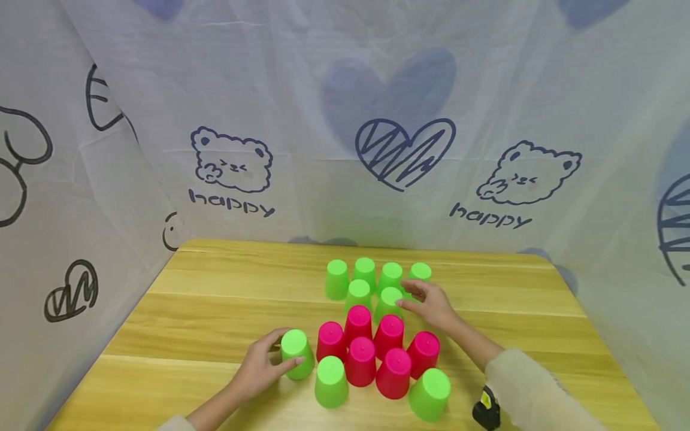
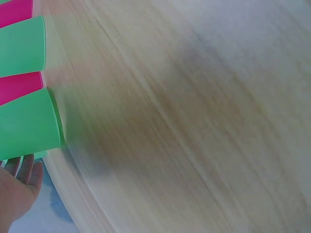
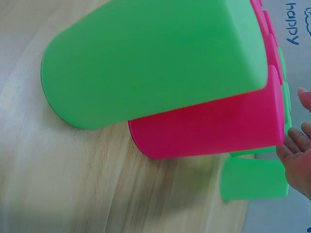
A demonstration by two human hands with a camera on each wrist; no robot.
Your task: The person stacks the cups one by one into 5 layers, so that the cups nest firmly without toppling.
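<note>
Upside-down plastic cups stand on the wooden table. My left hand (image 1: 261,366) holds a green cup (image 1: 296,353) at the left end of the front row, thumb on its near side and fingers behind. In the left wrist view that hand (image 2: 17,194) is beside a green cup (image 2: 29,124). My right hand (image 1: 433,304) reaches to a green cup (image 1: 389,304) in the middle of the back group, fingers loosely extended at its right side; whether they touch it I cannot tell. Several red cups (image 1: 360,362) stand between the hands.
More green cups (image 1: 336,280) form a row at the back. Two others, a green cup (image 1: 331,382) and another green cup (image 1: 429,395), stand in front. A black and yellow object (image 1: 487,409) lies by the right sleeve. A printed cloth (image 1: 312,179) hangs behind the table (image 1: 226,287).
</note>
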